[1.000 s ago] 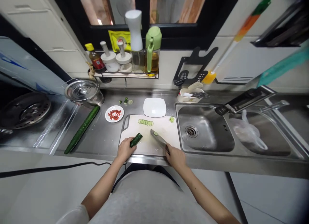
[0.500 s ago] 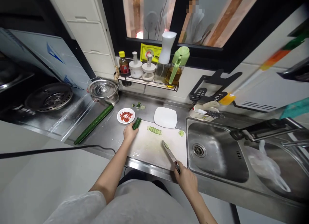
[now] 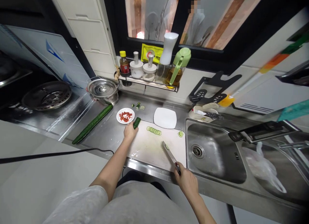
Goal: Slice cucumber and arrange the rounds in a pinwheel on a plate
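Observation:
My left hand (image 3: 130,131) is closed around a short piece of cucumber (image 3: 136,122) at the upper left corner of the white cutting board (image 3: 147,153). My right hand (image 3: 187,178) grips the handle of a kitchen knife (image 3: 171,154), its blade pointing up and left over the board. One cucumber slice clings to the blade near its tip. A row of overlapping cucumber slices (image 3: 154,131) lies near the board's far edge. A few more slices (image 3: 180,133) sit at the far right corner.
A white plate (image 3: 165,118) touches the board's far side. Left stand a dish of chopped red pieces (image 3: 125,116), a whole cucumber (image 3: 92,124) and a lidded steel pot (image 3: 102,90). Cucumber ends (image 3: 138,105) lie behind. The sink (image 3: 216,153) borders the right; a condiment rack (image 3: 149,82) hangs above.
The view has shifted very slightly. Both hands, the cucumber piece, the knife and the slices keep practically the same places.

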Tool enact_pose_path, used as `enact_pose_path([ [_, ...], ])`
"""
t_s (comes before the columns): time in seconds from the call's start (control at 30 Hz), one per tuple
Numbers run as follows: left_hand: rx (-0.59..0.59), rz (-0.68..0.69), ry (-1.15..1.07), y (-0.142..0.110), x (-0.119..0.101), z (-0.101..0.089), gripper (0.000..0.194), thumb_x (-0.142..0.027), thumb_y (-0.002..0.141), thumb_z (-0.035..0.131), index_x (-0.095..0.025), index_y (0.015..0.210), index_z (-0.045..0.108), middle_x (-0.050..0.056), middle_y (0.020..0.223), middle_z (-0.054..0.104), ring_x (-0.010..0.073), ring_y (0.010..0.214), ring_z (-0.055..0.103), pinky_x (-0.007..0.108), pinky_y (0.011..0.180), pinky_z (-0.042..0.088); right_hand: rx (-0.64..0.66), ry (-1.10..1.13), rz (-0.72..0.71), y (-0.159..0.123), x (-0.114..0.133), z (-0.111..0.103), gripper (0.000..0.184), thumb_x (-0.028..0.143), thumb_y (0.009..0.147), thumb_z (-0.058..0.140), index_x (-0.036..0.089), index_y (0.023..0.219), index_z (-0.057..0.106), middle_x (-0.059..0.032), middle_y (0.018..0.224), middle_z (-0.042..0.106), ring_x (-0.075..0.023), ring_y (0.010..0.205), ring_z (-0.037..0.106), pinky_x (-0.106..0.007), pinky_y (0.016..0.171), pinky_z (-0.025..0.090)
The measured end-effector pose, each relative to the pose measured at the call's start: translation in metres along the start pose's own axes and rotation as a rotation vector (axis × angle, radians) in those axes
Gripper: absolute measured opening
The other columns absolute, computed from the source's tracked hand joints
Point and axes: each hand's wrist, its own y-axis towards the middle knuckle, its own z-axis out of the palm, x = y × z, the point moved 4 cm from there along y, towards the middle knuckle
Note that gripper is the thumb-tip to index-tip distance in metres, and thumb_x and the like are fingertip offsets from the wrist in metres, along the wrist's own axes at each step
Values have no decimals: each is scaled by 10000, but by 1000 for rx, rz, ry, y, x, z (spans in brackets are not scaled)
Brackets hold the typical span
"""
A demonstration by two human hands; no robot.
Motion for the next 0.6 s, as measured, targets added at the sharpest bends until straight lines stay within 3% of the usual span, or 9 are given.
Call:
enact_pose_path([
  [0.27,-78,36,-38,-14,2,-12,564,-420,791,607,-233,1312,498,145,1251,552,315,1178,508,413,965,412,-44,-49,-72,4,6,-5,342,343,942,365,247,1212,552,-67,932,726,-204,826,682,-262,636,388],
  [0.37,-125,132,-126,-27,-9,-18,525,-414,818,579,-217,1301,519,136,1229,572,295,1159,517,413,980,410,-95,-131,-147,9,12,-10,359,336,926,404,234,1242,541,-80,962,718,-197,815,671,-261,648,382],
  [0.43,-38,299,-239,-41,-26,-16,473,-411,841,551,-205,1267,553,110,1183,607,242,1088,561,366,967,428,-125,-195,-229,13,17,-16,387,327,917,429,210,1273,527,-95,959,711,-203,827,661,-266,664,377],
  [0.53,250,598,-337,-68,-55,-4,439,-441,839,554,-210,1209,607,73,1166,634,197,1035,587,308,949,436,-132,-259,-354,17,25,-26,418,315,919,440,171,1306,508,-118,949,701,-211,868,646,-272,695,361],
  [0.6,400,684,-284,-81,-66,3,436,-470,806,591,-231,1167,641,50,1154,650,203,1040,585,304,958,422,-120,-289,-399,20,28,-30,424,316,929,429,160,1317,496,-129,943,694,-222,880,638,-282,708,349],
])
